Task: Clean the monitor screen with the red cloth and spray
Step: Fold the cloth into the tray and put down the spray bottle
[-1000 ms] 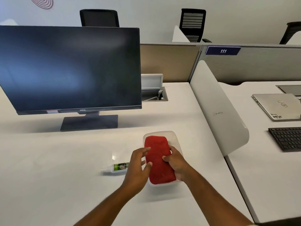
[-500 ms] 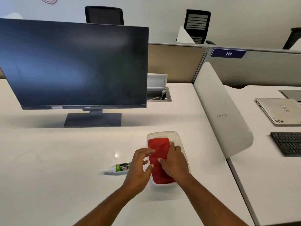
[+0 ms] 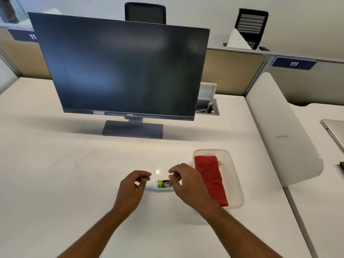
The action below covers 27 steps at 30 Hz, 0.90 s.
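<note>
Hands (image 3: 130, 190) (image 3: 186, 183) hover loosely curled, gripping nothing, over small white green-labelled spray bottle (image 3: 162, 185) lying on table (image 3: 74, 183); I'd pinch its body, lift level.

The scene is evenly, brightly lit, perhaps from overhead. Soft shadows are cast on the desk (image 3: 55, 174); pale reflections are carried by the monitor screen (image 3: 121, 71); edges are bowed.

Two bare, sleeveless forearms (image 3: 242, 231)
</note>
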{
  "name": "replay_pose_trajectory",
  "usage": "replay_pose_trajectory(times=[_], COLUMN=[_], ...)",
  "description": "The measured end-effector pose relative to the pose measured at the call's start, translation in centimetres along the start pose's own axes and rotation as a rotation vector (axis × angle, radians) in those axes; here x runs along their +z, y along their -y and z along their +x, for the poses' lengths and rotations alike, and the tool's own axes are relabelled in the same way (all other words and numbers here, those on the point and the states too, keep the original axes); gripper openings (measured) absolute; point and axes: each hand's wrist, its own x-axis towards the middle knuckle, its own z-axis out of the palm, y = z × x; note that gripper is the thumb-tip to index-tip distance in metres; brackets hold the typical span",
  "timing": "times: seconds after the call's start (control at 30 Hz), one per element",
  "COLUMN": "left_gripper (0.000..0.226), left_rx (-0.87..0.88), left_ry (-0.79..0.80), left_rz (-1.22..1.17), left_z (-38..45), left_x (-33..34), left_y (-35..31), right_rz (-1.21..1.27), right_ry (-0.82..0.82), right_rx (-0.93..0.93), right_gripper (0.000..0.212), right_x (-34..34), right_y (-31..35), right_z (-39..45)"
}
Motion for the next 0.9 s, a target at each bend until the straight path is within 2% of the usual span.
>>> replay_pose_trajectory(times=[0.2,0.47,0.67,0.77,0.9], left_gripper=[0.033,0.057,0.060,0.064,0.066], left_rx=[0.075,0.207,0.188,0.183,0.160], left_ry=[-0.012,0.222,0.265,0.277,0.288], left_rz=[0.348,0.662,0.768,0.766,0.779], left_z=[-0.2,-1.0,-0.7,-0.3,0.4], left_x=[-3.6,-4.6,-4.0,-3.6,-2.4], left_y=[6.1,9.8,9.7,9.4,8.6], right_rz=[-0.155,-0.505,-0.540,-0.383,-0.108], right_ry=[0.201,0.354,0.301,0.202,0.005], right_rx=[-0.049,-0.094,-0.113,-0.069,-0.026], right_gripper=[0.024,0.049,0.038,0.034,0.039], right_x=[4.8,7.4,7.4,6.5,3.9], right_y=[1.6,1.9,1.2,0.8,0.9], right_z=[1.7,2.8,2.5,2.0,0.6])
